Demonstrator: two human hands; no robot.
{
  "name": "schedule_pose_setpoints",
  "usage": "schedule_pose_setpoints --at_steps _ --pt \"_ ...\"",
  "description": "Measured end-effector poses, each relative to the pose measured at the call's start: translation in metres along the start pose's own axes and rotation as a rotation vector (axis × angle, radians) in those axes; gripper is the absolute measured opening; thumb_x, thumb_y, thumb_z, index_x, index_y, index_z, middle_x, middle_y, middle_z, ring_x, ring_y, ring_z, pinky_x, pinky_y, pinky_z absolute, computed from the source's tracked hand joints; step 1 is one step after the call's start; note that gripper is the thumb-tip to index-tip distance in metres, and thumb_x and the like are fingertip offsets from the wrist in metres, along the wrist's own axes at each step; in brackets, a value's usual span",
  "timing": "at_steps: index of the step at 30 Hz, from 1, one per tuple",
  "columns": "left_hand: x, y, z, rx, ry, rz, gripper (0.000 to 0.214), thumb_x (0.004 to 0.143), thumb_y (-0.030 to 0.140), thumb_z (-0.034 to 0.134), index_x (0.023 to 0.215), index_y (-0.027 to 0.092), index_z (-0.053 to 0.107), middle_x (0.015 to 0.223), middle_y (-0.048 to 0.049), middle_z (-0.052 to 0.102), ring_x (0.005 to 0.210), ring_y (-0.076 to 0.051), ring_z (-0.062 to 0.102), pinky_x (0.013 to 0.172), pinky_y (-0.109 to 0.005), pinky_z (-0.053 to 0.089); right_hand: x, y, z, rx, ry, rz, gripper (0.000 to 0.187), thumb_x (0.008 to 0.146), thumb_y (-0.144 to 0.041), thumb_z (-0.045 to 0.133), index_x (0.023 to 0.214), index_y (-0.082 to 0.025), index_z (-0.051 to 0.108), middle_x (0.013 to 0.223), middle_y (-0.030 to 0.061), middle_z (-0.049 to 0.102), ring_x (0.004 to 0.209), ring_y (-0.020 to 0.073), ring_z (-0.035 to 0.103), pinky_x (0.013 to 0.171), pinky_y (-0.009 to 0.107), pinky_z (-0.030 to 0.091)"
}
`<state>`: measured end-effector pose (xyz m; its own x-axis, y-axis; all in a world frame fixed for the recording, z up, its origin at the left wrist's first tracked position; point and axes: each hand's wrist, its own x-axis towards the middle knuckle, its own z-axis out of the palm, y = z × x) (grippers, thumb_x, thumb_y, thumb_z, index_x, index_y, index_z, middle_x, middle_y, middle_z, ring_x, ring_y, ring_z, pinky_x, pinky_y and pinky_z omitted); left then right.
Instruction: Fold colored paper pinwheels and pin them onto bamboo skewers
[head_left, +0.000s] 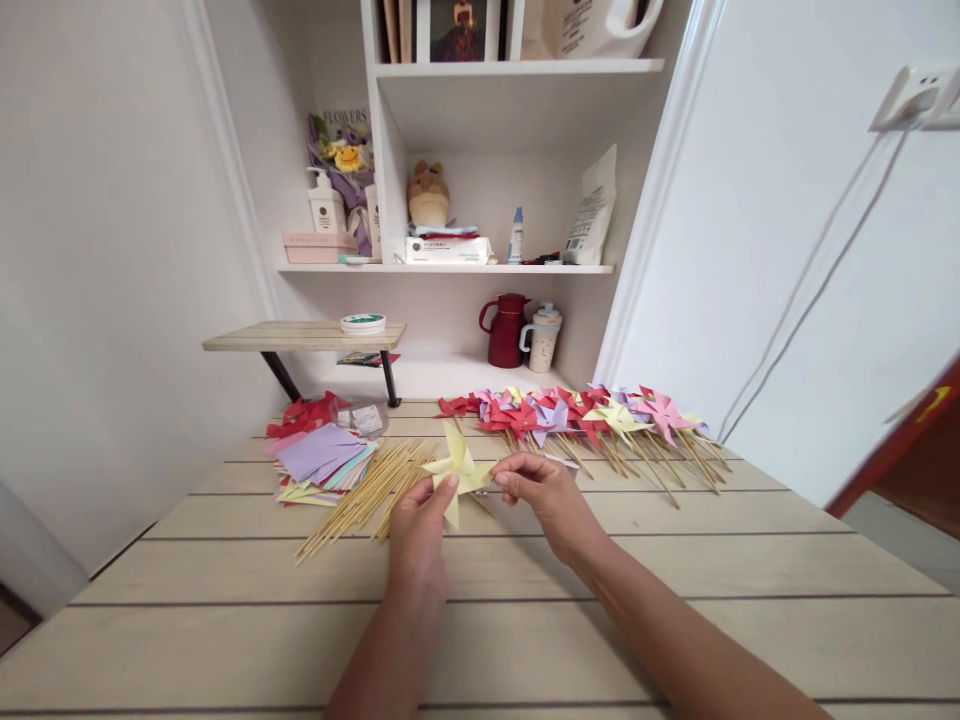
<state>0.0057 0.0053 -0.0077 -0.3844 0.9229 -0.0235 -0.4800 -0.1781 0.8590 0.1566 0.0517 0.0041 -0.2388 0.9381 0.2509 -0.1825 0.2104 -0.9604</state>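
A yellow paper pinwheel [457, 463] is held just above the wooden table [480, 620] between both hands. My left hand [420, 525] pinches its lower left side with closed fingers. My right hand [544, 492] pinches its right side, where a thin stick seems to meet the paper. Left of my hands lies a loose heap of bamboo sticks [360, 497]. Beyond them sits a stack of coloured paper squares [322, 460].
A row of finished pinwheels [592, 418] in red, pink, purple and yellow lies across the table's far right. A small clear box [360, 417] stands by the paper. Behind are white shelves [450, 268], a red jug [506, 330], a cup and a low wooden stand [300, 336].
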Motion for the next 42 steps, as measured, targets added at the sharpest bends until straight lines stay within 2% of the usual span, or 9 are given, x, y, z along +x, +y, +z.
schedule_pose_setpoints --at_steps 9,11,14,18,23,27,32,42 --pt "-0.001 -0.003 -0.001 0.101 0.002 0.07 0.027 0.064 0.036 0.084 0.081 0.016 0.076 0.073 -0.0027 0.069 0.073 -0.017 0.062 0.071 -0.026 0.046 -0.009 -0.003 0.006 -0.421 0.03 -0.337 0.016 0.083 -0.036 0.069 0.076 -0.022 0.074 0.078 0.0035 0.068 0.075 0.0191 0.059 0.07 0.031 0.046" --pt "-0.002 -0.003 0.0 0.143 0.008 0.12 0.021 0.067 0.035 0.082 0.072 0.017 0.071 0.069 0.0 0.064 0.068 -0.015 0.056 0.066 -0.024 0.043 -0.01 -0.004 0.007 -0.455 0.038 -0.381 0.016 0.085 -0.036 0.068 0.077 -0.023 0.074 0.079 0.0041 0.069 0.077 0.0197 0.061 0.07 0.031 0.047" --pt "-0.004 -0.001 0.002 0.188 0.039 0.213 0.026 0.069 0.031 0.08 0.059 0.019 0.059 0.062 0.004 0.05 0.062 -0.012 0.045 0.06 -0.021 0.037 -0.012 -0.006 0.008 -0.479 0.038 -0.42 0.016 0.087 -0.035 0.068 0.079 -0.023 0.074 0.081 0.0046 0.07 0.078 0.0202 0.062 0.071 0.032 0.047" --pt "-0.008 0.003 0.006 0.225 0.063 0.29 0.028 0.067 0.023 0.081 0.054 0.019 0.056 0.062 0.0039 0.044 0.062 -0.012 0.041 0.059 -0.021 0.035 -0.014 -0.005 0.01 -0.485 0.028 -0.418 0.014 0.087 -0.035 0.068 0.081 -0.024 0.074 0.083 0.0046 0.069 0.082 0.0213 0.063 0.078 0.035 0.048" --pt "-0.009 0.005 0.009 0.256 0.014 0.289 0.021 0.068 0.019 0.079 0.056 0.019 0.062 0.066 0.0022 0.049 0.064 -0.013 0.044 0.061 -0.022 0.036 -0.014 -0.003 0.011 -0.482 0.08 -0.422 0.015 0.085 -0.036 0.07 0.078 -0.025 0.076 0.11 0.0071 0.063 0.109 0.0251 0.059 0.1 0.043 0.042" --pt "-0.007 0.001 0.007 0.296 0.002 0.301 0.02 0.069 0.019 0.077 0.057 0.018 0.062 0.067 0.0022 0.049 0.064 -0.012 0.044 0.061 -0.022 0.036 -0.013 -0.003 0.009 -0.467 0.097 -0.416 0.011 0.085 -0.033 0.07 0.08 -0.025 0.076 0.123 0.0076 0.058 0.12 0.0268 0.053 0.107 0.045 0.038" --pt "-0.007 0.001 0.006 0.321 -0.015 0.308 0.018 0.071 0.022 0.075 0.06 0.017 0.061 0.069 0.0031 0.05 0.065 -0.012 0.046 0.062 -0.022 0.037 -0.012 -0.003 0.008 -0.441 0.08 -0.399 0.011 0.083 -0.034 0.073 0.078 -0.025 0.076 0.125 0.0078 0.057 0.122 0.0284 0.053 0.108 0.047 0.037" --pt "-0.006 -0.003 0.003 0.508 0.016 0.479 0.01 0.075 0.021 0.069 0.067 0.018 0.064 0.078 -0.0001 0.055 0.071 -0.014 0.053 0.065 -0.025 0.042 -0.01 -0.002 0.008 -0.445 0.023 -0.354 0.012 0.083 -0.033 0.071 0.077 -0.024 0.075 0.106 0.0068 0.066 0.106 0.0257 0.062 0.097 0.042 0.044"
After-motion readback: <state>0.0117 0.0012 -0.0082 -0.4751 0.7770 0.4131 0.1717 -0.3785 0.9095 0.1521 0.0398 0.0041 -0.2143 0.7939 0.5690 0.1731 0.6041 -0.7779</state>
